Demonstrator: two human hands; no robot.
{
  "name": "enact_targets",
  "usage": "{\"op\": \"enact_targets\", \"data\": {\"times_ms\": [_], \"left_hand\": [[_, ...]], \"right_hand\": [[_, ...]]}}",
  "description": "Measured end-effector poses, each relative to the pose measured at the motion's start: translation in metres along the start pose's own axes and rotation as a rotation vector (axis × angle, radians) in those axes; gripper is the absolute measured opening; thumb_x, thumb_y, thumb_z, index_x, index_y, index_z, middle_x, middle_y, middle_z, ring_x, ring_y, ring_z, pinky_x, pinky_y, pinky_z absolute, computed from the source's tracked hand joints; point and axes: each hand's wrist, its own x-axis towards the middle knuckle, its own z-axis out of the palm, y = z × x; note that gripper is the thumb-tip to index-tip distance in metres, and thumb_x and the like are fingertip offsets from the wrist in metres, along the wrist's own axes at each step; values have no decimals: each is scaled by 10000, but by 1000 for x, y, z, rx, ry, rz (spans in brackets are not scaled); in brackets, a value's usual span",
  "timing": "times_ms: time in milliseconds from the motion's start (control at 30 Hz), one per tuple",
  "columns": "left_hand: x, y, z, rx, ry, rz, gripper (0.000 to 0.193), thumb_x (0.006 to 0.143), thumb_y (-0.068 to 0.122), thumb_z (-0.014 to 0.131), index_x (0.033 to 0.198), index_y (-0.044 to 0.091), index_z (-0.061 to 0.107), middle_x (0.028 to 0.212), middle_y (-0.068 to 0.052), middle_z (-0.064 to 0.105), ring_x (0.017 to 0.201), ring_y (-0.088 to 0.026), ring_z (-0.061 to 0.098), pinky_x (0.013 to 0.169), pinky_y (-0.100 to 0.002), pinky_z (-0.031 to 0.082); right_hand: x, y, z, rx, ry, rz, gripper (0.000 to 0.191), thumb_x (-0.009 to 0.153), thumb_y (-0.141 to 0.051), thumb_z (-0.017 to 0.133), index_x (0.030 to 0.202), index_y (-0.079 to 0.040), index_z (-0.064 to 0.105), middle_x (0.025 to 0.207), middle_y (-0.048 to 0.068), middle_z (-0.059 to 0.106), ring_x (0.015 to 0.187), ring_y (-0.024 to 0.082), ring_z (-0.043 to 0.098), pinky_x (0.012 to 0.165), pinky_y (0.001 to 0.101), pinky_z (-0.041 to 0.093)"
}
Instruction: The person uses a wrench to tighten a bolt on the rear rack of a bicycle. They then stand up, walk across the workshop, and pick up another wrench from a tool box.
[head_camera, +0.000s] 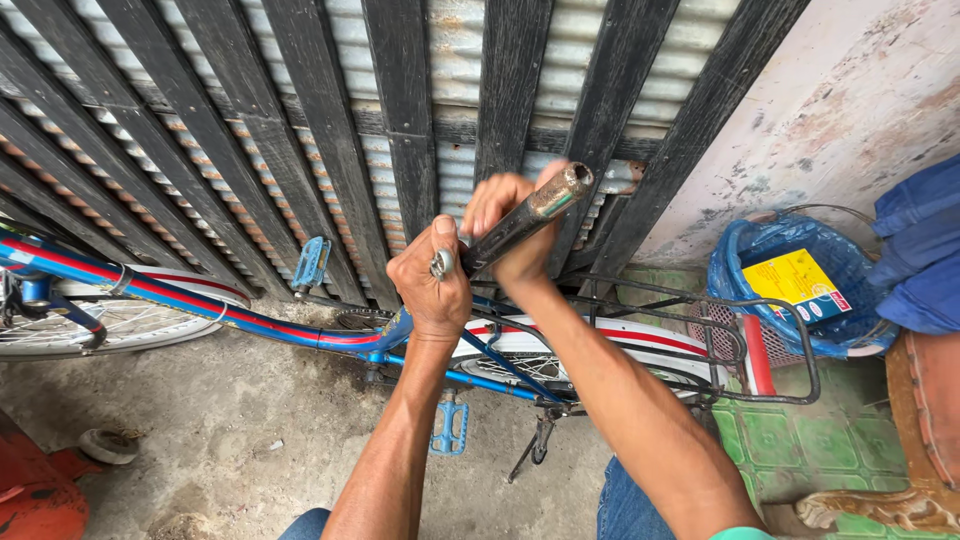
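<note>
In the head view, the metal tube (525, 218) stands above the blue bicycle frame (250, 325). It looks stiff, rather heavy, and smooth, so I judge it can slip; the best hold is on its lower end. The right hand (510, 225) is closed around the tube. The left hand (432, 285) is closed at its base, near a small nut (441, 264).

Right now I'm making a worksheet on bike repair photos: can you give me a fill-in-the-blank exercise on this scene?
1. The right hand grips a dark metal ____ with an open end.
2. The left hand pinches a small silver ____.
3. The bicycle frame is mostly ____ with red stripes.
4. The bicycle stands against a black slatted ____.

Missing words: tube; nut; blue; fence
</note>
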Motion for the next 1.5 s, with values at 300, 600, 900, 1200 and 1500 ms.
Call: {"op": "enact_targets", "data": {"times_ms": [300,600,900,1200,1500], "left_hand": [[-1,-18,-2,-62,25,-183,527,1102,326,479,725,-3,641,608,-26,574,564,-105,511,532,-335,404],[-30,-70,-22,169,60,-173,509,1086,303,563,738,-68,566,597,-84,411,567,-134,354,533,-380,301],[-30,-74,-25,16,-19,-205,480,1071,243,586,727,-70,466,619,-50,350,609,-111,309,536,-361,257],[-31,-71,-18,18,99,-254,430,1039,203,581,717,-75,519,589,-46,427,568,-104,364,521,-354,285],[-31,-68,-20,4,106,-170,386,1047,142,579,739,-70,482,620,-100,401,592,-185,362,568,-378,306]], "right_hand": [[7,0,-8,19,-148,145,835,1071,-651,117,653,-44,508,648,114,525,623,252,564,678,363,519],[-2,-4,-3,-166,-184,50,742,1109,-608,210,664,-66,453,636,76,484,553,182,495,552,306,461],[-2,-7,-2,-165,-201,49,743,1112,-613,180,674,-83,460,643,63,481,560,174,486,544,303,451],[14,-10,2,71,-77,224,784,1097,-626,167,575,-84,389,517,69,404,413,197,428,411,312,383],[34,-5,27,43,-162,312,806,1089,-638,202,547,-67,372,501,66,366,391,203,399,390,324,332]]}}
